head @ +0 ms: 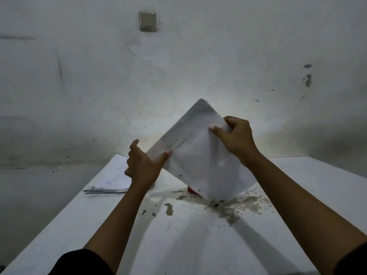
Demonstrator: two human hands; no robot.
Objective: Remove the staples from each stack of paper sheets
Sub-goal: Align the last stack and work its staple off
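A white paper stack (200,155) is held up in the air above the table, tilted like a diamond with one corner pointing up. My left hand (142,165) pinches its left edge between thumb and fingers. At the stack's upper right edge, my right hand (236,137) grips it with curled fingers. No staple can be made out on the blurred sheets. A second pile of printed sheets (113,179) lies flat on the table's far left corner. A small red object (192,189) peeks out on the table beneath the raised stack, mostly hidden.
The white table (178,245) has chipped, worn patches (238,205) in its paint under the held stack. A scuffed white wall stands right behind the table, with a light switch (147,21) high up. The table's left edge runs diagonally toward me.
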